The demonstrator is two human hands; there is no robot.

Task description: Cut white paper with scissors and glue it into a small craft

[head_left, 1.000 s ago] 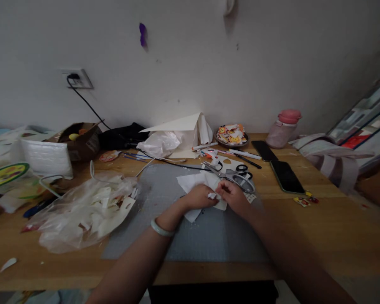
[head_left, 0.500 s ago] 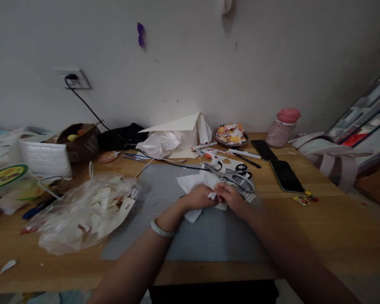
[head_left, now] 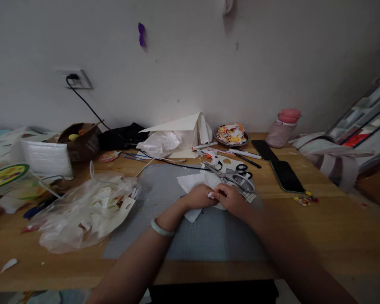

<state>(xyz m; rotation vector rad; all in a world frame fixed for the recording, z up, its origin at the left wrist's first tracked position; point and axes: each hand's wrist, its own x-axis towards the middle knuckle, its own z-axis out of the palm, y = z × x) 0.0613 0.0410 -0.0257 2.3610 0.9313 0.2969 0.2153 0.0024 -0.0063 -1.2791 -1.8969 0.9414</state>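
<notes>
My left hand (head_left: pixel 200 197), with a pale bangle (head_left: pixel 161 229) on its wrist, is closed around a small white scrap (head_left: pixel 210 195) that looks like paper or tissue. Fingertips of my right hand (head_left: pixel 230 198) are pinched against the same scrap, touching my left hand. Both hands hover just over white paper sheets (head_left: pixel 190 182) on a grey cutting mat (head_left: pixel 205 245). Right behind my right hand lie grey-handled scissors (head_left: pixel 243 182) and a black-handled pair (head_left: pixel 241 167). What sits deeper inside my fingers is hidden.
A clear plastic bag (head_left: pixel 72 228) of paper scraps lies left of the mat. Behind are a bowl of stickers (head_left: pixel 232 135), pens (head_left: pixel 245 153) and a cable (head_left: pixel 164 159). Two phones (head_left: pixel 286 176) and a pink bottle (head_left: pixel 282 128) stand right; a cardboard box (head_left: pixel 82 145) is at back left.
My right hand's fingers have shifted slightly on the white scrap, and less of the scrap shows. My left hand stays nearly in place.
</notes>
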